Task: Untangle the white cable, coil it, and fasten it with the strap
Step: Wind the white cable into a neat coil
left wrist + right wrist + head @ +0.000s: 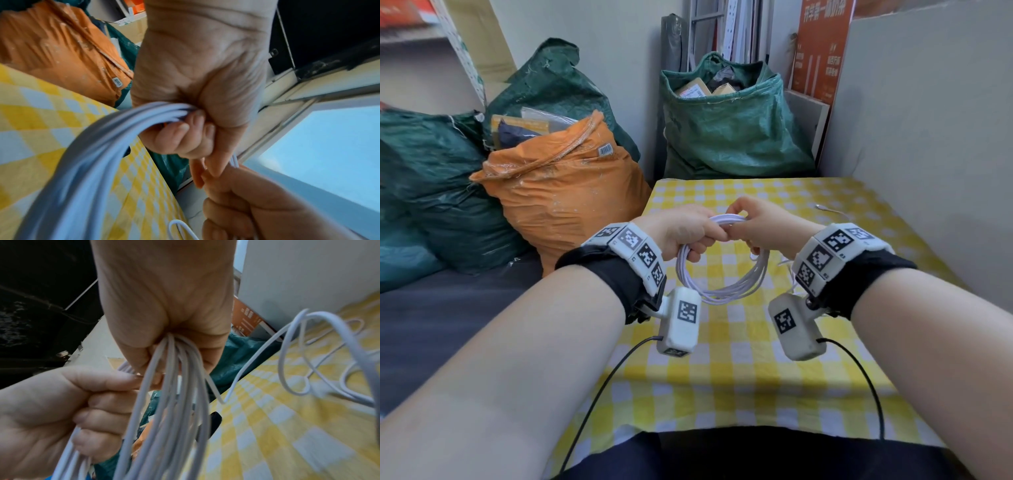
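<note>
Head view: both hands' curled fingers (695, 236) grip the smooth, round-looped white cable (722, 284) over checked cloth (722, 377).

1. Both forearms are stretched forward and angled inward, so that the hands meet above the table.
2. The left hand (681, 233) is held knuckles up, and its fingers (180, 139) are curled round the top of the cable (722, 277) coil.
3. The right hand (760, 222) is set just beside the left, touching it, and the same bundle of strands is gripped in its curled fingers.
4. In the right wrist view the strands are seen emerging from the closed right fist (164, 308), with the left hand's fingers (102, 410) wrapped round them.
5. A black band with marker blocks is worn on each wrist.
</note>
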The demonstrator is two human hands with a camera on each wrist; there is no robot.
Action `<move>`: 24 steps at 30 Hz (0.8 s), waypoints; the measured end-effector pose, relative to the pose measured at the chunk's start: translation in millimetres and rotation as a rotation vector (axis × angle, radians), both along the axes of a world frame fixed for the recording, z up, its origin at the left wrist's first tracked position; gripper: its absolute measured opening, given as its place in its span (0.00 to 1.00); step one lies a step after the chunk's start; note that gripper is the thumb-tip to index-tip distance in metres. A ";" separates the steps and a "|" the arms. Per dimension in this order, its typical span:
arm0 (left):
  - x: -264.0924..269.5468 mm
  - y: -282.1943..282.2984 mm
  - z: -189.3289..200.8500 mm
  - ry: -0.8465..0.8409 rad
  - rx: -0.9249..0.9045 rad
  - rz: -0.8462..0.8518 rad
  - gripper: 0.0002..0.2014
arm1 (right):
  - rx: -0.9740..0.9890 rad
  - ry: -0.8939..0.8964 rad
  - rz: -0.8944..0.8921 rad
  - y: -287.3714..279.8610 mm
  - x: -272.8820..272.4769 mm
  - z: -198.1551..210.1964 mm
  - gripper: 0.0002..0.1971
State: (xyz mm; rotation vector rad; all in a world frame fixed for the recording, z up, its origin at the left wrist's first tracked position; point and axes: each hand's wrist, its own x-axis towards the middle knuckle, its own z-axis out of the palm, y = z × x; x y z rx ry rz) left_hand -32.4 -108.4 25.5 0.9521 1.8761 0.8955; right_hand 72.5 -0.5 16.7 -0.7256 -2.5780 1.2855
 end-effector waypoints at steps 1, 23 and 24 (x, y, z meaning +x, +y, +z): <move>-1.2 -0.7 -2.3 -0.041 0.020 0.038 0.05 | -0.044 0.022 -0.012 1.6 1.1 -2.9 0.08; 6.2 -23.8 -100.6 -0.738 0.122 0.590 0.08 | -0.663 0.070 -0.140 -4.8 -3.7 -102.8 0.13; 6.0 -24.2 -101.3 -0.743 0.125 0.588 0.08 | -0.664 0.080 -0.145 -4.5 -4.3 -104.7 0.13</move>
